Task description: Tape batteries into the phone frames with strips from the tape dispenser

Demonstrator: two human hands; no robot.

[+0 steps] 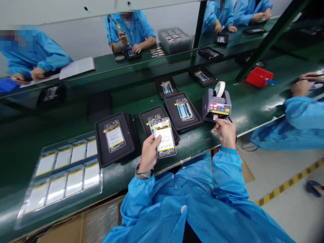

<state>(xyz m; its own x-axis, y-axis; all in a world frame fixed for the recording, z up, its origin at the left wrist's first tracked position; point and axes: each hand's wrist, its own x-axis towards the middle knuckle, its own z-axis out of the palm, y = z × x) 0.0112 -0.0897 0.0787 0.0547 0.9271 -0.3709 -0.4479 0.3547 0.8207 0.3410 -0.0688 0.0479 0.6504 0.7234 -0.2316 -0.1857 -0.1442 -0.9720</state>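
Note:
My left hand point(149, 152) is closed round the lower left side of an opened phone point(165, 138), thumb on its white battery with yellow edges. That phone is held over the front of the bench, partly covering another phone in a black tray point(142, 117). At the tape dispenser point(216, 104), my right hand point(226, 131) pinches with thumb and forefinger at the short piece of white tape point(215, 117) sticking out of its front. A roll of white tape point(221, 89) stands on top of the dispenser.
Left of me a stack of black trays point(130, 135) bears another opened phone point(115, 136). A clear tray of batteries point(101, 184) lies further left. More phones in trays point(184, 109) sit ahead. A red bin point(258, 77) stands right. Co-workers in blue sit across and at right.

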